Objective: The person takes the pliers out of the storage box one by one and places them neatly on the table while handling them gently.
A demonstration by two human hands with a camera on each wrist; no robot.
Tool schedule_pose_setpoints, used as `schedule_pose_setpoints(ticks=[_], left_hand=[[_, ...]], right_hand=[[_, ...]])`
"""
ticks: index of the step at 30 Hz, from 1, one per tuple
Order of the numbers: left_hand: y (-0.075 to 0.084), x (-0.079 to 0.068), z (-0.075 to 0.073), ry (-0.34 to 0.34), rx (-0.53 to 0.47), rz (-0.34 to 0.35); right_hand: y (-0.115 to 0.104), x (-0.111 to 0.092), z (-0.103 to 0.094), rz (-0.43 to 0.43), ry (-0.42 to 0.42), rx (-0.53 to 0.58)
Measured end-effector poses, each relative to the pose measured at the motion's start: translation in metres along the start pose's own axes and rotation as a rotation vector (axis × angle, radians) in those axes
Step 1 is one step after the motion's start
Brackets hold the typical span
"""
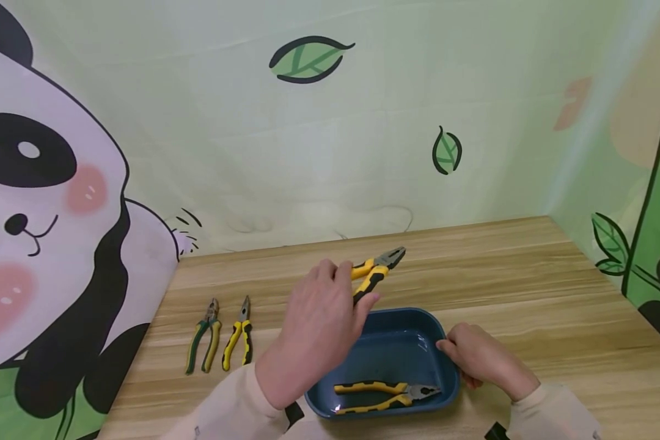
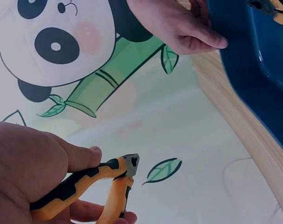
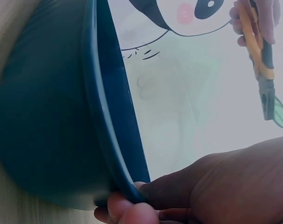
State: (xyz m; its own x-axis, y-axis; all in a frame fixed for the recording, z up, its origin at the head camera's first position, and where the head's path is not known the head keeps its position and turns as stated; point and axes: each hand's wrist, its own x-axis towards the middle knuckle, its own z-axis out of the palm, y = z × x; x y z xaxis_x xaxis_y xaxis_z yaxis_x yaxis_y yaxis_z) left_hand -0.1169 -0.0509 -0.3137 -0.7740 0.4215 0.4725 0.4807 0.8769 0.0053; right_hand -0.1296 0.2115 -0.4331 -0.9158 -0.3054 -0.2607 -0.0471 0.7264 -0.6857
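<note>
Raised near the far rim of the blue rounded rectangular tray [image 1: 385, 351], the left hand [image 1: 320, 311] is gripping yellow-and-black-handled metal pliers [image 1: 377, 274], whose nose is pointing away and rightward, while the right hand [image 1: 484, 360] is pinching the tray's right rim. Along the tray's near side, a second yellow-and-black-handled pair [image 1: 398, 387] is lying crosswise, nose toward the right hand; left of the tray, green-and-yellow-handled pliers [image 1: 197, 335] and slim-nosed yellow-and-black pliers [image 1: 247, 336] are resting on the wood-grained counter [image 1: 555, 305].

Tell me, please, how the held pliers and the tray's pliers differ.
The held pliers are up in the left hand; the tray pliers lie in the blue tray. In the head view, the held pliers slant upward; the tray pliers point right. Both have yellow-and-black handles.
</note>
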Motion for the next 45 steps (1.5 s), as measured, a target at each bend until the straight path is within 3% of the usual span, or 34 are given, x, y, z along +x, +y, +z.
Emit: schedule_pose_setpoints(ticks=[14,21,29,39,45], left_hand=[[-0.001,-0.007,0.017,0.051,0.043,-0.027],[-0.004,-0.009,0.021,0.041,0.039,-0.062],[-0.015,-0.016,0.027,0.085,0.085,-0.092],[-0.031,-0.023,0.027,0.042,0.076,-0.181],[-0.040,-0.025,0.026,0.077,0.103,-0.227]], right_hand=[[-0.001,-0.001,0.001,0.009,0.006,-0.008],[-0.001,0.000,0.001,-0.002,0.013,-0.004],[0.000,0.000,0.000,-0.003,0.009,-0.013],[-0.001,0.000,0.000,0.010,0.003,-0.021],[-0.001,0.000,0.000,0.015,0.005,-0.013]])
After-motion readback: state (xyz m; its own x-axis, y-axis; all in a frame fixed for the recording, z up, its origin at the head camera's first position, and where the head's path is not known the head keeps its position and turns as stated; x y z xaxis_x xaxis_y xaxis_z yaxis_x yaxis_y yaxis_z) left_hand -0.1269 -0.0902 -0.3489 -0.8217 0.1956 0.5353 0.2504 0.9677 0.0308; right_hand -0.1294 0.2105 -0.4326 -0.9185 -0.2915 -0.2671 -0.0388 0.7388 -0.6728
